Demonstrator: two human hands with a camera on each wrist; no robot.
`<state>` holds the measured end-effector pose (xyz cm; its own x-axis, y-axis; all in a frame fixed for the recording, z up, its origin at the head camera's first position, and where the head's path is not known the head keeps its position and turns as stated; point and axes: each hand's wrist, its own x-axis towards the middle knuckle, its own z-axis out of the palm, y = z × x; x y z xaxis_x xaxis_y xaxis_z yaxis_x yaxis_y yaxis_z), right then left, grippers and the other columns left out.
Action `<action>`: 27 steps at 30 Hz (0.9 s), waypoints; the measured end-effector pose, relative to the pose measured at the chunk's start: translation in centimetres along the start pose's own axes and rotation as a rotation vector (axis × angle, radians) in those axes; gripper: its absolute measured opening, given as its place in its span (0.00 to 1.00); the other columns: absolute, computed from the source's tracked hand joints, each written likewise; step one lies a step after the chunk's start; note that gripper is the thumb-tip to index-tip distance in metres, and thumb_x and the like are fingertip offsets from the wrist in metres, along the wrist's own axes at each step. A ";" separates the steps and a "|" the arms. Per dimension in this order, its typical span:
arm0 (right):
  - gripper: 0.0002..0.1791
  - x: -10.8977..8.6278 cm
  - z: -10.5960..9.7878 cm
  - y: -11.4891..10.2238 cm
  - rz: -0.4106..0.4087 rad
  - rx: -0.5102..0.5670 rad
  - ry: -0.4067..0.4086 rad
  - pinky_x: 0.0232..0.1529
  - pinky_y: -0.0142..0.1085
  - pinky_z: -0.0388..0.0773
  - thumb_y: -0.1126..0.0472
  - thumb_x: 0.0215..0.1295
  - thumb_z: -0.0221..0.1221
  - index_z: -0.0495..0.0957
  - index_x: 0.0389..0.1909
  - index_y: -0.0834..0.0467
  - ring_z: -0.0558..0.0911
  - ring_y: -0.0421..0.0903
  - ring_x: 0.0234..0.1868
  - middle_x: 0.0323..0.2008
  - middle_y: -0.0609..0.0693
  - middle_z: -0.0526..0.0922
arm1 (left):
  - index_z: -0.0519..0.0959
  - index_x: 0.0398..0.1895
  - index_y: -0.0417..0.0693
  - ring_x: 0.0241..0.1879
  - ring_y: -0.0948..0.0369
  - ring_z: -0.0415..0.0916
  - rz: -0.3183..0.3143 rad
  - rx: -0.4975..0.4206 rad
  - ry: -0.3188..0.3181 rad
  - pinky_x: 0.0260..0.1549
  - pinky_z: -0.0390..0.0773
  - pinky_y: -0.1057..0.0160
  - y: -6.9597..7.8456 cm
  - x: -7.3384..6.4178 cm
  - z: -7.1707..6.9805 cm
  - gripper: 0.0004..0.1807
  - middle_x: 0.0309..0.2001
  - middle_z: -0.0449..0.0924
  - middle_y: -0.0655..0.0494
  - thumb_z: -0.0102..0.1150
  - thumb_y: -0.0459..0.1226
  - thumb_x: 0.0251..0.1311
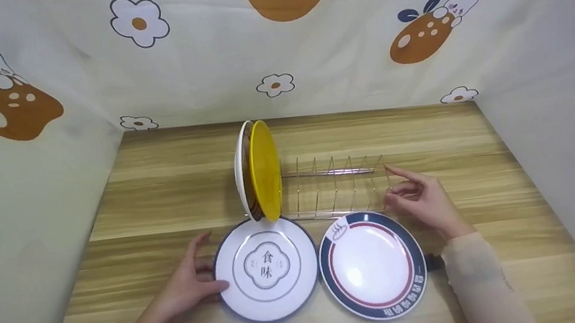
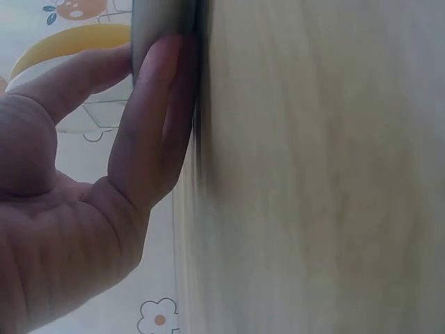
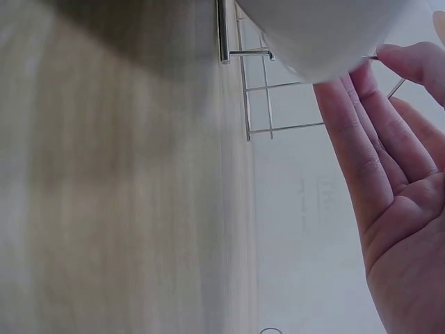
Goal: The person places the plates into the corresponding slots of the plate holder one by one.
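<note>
My left hand (image 1: 183,287) grips the left rim of a white plate (image 1: 298,252) with a thin blue edge and printed characters, thumb on top and fingers at the side and below. At the right end of a wire dish rack (image 1: 335,188), my right hand (image 1: 424,197) holds the end wire with thumb and fingers. In the right wrist view, the thumb meets a thin wire (image 3: 372,58) behind a pale plate. A yellow plate (image 1: 265,169) stands on edge in the rack's left end, beside a white plate (image 1: 240,172) and a brown one partly hidden between them.
A white plate with a dark blue rim and red ring (image 1: 372,265) lies right of the gripped plate, in front of the rack. All stand on a wood-grain table (image 1: 169,164). Patterned cloth (image 1: 210,56) walls the back and both sides.
</note>
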<state>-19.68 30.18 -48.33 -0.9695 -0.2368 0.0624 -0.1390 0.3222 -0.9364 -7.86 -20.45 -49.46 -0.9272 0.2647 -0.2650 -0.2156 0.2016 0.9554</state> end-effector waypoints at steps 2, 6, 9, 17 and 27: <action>0.36 0.0 0.0 0.0 -0.001 -0.003 -0.001 0.48 0.35 0.88 0.66 0.62 0.71 0.74 0.72 0.50 0.91 0.46 0.42 0.43 0.64 0.89 | 0.39 0.82 0.44 0.47 0.42 0.85 0.022 -0.004 0.010 0.40 0.90 0.53 -0.1 0.1 0.1 0.62 0.56 0.74 0.21 0.73 0.25 0.52; 0.36 0.1 -0.1 0.2 -0.015 -0.022 -0.004 0.48 0.34 0.88 0.64 0.63 0.71 0.74 0.71 0.48 0.91 0.46 0.42 0.43 0.64 0.89 | 0.40 0.82 0.47 0.53 0.38 0.83 0.040 -0.058 0.012 0.46 0.89 0.55 -0.3 0.2 0.3 0.62 0.60 0.69 0.19 0.72 0.25 0.52; 0.35 0.1 -0.1 0.3 -0.019 -0.034 -0.006 0.48 0.34 0.88 0.64 0.63 0.71 0.74 0.71 0.46 0.91 0.45 0.42 0.43 0.65 0.89 | 0.41 0.83 0.49 0.54 0.38 0.83 0.040 -0.104 0.013 0.46 0.89 0.54 -0.4 0.2 0.5 0.61 0.64 0.65 0.18 0.71 0.25 0.53; 0.36 0.2 -0.2 0.3 -0.012 -0.052 -0.004 0.47 0.33 0.88 0.63 0.62 0.72 0.73 0.72 0.47 0.91 0.45 0.42 0.44 0.62 0.90 | 0.46 0.82 0.48 0.61 0.33 0.77 0.109 -0.159 -0.004 0.48 0.88 0.53 -0.6 -0.2 0.9 0.56 0.76 0.50 0.23 0.70 0.25 0.56; 0.37 0.2 -0.2 0.2 -0.016 -0.027 -0.009 0.49 0.34 0.87 0.66 0.62 0.71 0.73 0.72 0.50 0.91 0.45 0.42 0.44 0.68 0.88 | 0.57 0.77 0.35 0.63 0.56 0.78 0.193 -0.240 -0.137 0.57 0.84 0.60 -0.8 -0.4 0.6 0.43 0.72 0.62 0.26 0.65 0.23 0.59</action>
<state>-19.90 30.41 -48.45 -0.9654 -0.2500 0.0742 -0.1600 0.3431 -0.9256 -7.13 -20.14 -50.25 -0.9116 0.4040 -0.0757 -0.1213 -0.0884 0.9887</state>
